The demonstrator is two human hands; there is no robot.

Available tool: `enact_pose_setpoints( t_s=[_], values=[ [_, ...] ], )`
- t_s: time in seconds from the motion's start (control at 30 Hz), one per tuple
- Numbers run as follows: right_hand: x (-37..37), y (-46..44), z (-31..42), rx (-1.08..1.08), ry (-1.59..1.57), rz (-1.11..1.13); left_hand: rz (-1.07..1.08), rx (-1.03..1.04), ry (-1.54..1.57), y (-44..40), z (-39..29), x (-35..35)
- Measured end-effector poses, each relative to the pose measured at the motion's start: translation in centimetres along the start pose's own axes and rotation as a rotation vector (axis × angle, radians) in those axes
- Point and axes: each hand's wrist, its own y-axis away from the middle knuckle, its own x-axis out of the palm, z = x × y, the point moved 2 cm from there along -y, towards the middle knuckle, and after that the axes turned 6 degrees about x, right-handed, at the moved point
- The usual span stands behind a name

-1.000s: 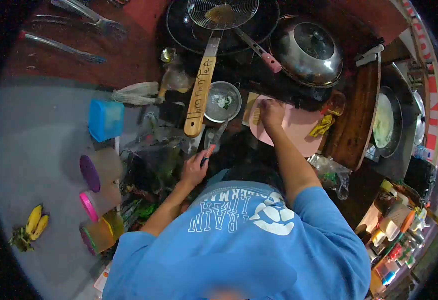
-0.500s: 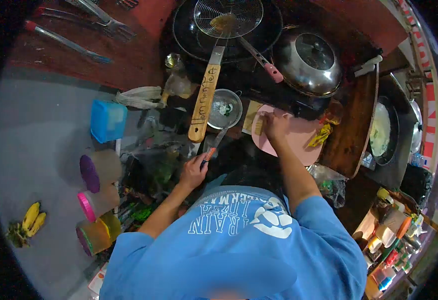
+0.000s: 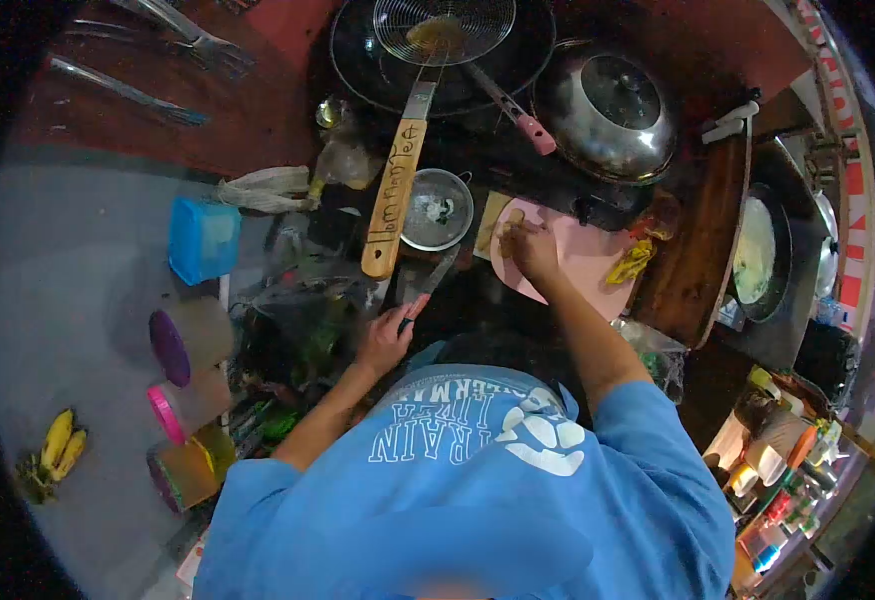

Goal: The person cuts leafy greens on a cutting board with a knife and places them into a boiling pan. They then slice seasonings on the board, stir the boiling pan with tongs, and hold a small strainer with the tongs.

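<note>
My left hand (image 3: 385, 340) is closed round the handle of a knife (image 3: 442, 272), whose blade points up and away beside a small metal strainer (image 3: 437, 209) with white and green bits in it. My right hand (image 3: 531, 250) is over the left part of a pink cutting board (image 3: 583, 262), fingers bent together; what they hold, if anything, is too small to make out. A flat tan piece (image 3: 490, 225) lies by the board's left edge. On the board's right side rests a crumpled yellow wrapper (image 3: 631, 262).
A wok (image 3: 358, 60) bears a wire skimmer (image 3: 445, 25) with a long wooden handle. Right of it stands a lidded pan (image 3: 608, 120). Leftward are a blue container (image 3: 204, 240), several jars and bananas (image 3: 59, 440). A wooden partition (image 3: 703, 240) rises at the right.
The view has shifted slightly. My right hand has moved a little over the board, its fingers still bent. My left hand keeps the knife in nearly the same place.
</note>
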Motion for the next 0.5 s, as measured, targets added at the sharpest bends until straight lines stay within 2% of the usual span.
enact_pose_setpoints(
  t_s=[0.03,0.1,0.23,0.27,0.43,0.5],
  values=[
    [-0.8,0.4,0.2,-0.003,0.003,-0.001,-0.001,0.006,-0.003,-0.2,0.0,0.0],
    [-1.9,1.1,0.5,-0.024,0.205,0.202,-0.005,-0.008,0.024,-0.7,-0.3,-0.5],
    [-2.6,2.6,0.1,-0.037,0.2,0.217,-0.02,-0.009,0.018,-1.0,0.0,-0.9],
    [-2.7,2.7,0.0,-0.025,0.262,0.284,-0.022,-0.008,0.017,-1.1,0.0,-1.1],
    [-3.2,2.7,0.1,-0.032,0.214,0.241,0.014,-0.082,-0.026,-0.5,-0.6,-2.0],
    [-3.0,1.9,0.1,0.036,0.313,0.389,-0.001,-0.078,-0.037,-0.1,-0.3,-2.0]
  ],
)
